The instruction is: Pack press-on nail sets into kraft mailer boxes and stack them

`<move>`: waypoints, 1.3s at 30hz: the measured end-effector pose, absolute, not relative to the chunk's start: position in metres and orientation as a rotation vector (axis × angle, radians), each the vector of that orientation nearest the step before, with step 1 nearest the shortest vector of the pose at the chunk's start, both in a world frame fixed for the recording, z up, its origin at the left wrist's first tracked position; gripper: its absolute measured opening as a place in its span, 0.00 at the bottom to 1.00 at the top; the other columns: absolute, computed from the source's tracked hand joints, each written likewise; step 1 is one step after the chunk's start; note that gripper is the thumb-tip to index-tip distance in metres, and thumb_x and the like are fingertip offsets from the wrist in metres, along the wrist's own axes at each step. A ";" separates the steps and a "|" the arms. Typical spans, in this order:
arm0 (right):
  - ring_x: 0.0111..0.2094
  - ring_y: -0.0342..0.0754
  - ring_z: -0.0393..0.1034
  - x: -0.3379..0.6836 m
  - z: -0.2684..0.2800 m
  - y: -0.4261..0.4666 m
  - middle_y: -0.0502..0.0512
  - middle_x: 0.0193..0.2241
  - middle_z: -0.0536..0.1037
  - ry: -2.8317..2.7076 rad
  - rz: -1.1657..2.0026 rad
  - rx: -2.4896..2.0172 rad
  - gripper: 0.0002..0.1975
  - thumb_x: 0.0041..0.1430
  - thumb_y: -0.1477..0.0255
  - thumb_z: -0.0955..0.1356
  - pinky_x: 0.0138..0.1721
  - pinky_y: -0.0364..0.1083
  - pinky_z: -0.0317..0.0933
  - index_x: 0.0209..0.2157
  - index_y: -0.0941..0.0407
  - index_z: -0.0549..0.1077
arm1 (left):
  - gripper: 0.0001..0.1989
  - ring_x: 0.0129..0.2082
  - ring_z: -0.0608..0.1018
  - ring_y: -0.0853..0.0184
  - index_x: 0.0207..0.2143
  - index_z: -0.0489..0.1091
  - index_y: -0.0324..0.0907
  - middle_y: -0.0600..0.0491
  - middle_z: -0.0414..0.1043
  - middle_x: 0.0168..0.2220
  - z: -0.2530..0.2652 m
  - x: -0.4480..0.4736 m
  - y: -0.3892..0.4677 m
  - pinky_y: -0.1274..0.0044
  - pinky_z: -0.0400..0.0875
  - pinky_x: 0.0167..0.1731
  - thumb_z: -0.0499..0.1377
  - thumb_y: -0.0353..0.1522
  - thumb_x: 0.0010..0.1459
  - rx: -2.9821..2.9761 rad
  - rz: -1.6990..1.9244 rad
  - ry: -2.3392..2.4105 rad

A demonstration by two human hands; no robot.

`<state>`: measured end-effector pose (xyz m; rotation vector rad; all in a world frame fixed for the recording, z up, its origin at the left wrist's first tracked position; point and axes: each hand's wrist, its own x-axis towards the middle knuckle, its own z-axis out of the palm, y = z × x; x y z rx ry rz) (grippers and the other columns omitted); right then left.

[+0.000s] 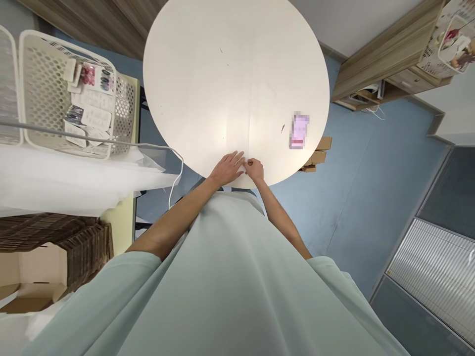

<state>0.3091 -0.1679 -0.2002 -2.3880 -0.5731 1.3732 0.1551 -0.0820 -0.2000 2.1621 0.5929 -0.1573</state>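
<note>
My left hand [227,169] lies on the near part of a round white table [185,84], its fingers stretched out and pointing away from me. Close by on its right, my right hand [254,169] is closed, with thumb and fingertips pinched together. What the pinch holds, if anything, is too small or too pale to make out. Between and beyond the hands, a faint whitish strip [238,118] with a straight right edge runs up the tabletop; I cannot tell whether it is a sheet or part of the surface.
A purple phone-like object [299,131], blurred, lies at the table's right. To the left stand a white basket [44,89] of packets, white sheeting [74,180] and stacked flat cardboard [85,257]. A white cable [181,168] hangs near the table edge. Cardboard boxes [318,157] sit below right.
</note>
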 end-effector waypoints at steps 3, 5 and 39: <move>0.31 0.49 0.84 0.311 -0.198 -0.168 0.53 0.39 0.86 -0.572 1.368 -2.366 0.12 0.72 0.62 0.70 0.41 0.46 0.73 0.35 0.53 0.74 | 0.36 0.78 0.58 0.39 0.74 0.64 0.41 0.34 0.56 0.78 -0.204 0.152 -0.087 0.50 0.51 0.74 0.61 0.45 0.68 2.169 -0.211 0.560; 0.32 0.50 0.84 0.312 -0.198 -0.169 0.52 0.34 0.85 -0.582 1.374 -2.354 0.15 0.72 0.62 0.70 0.40 0.45 0.72 0.31 0.53 0.73 | 0.41 0.78 0.57 0.38 0.74 0.64 0.40 0.34 0.55 0.79 -0.206 0.151 -0.089 0.50 0.49 0.75 0.66 0.46 0.63 2.181 -0.242 0.560; 0.43 0.48 0.79 0.343 -0.200 -0.165 0.57 0.57 0.82 -1.058 1.284 -2.222 0.15 0.77 0.63 0.64 0.49 0.46 0.71 0.56 0.53 0.77 | 0.27 0.60 0.80 0.49 0.57 0.73 0.43 0.42 0.79 0.60 -0.200 0.160 -0.045 0.63 0.76 0.57 0.68 0.48 0.62 1.533 -0.182 1.300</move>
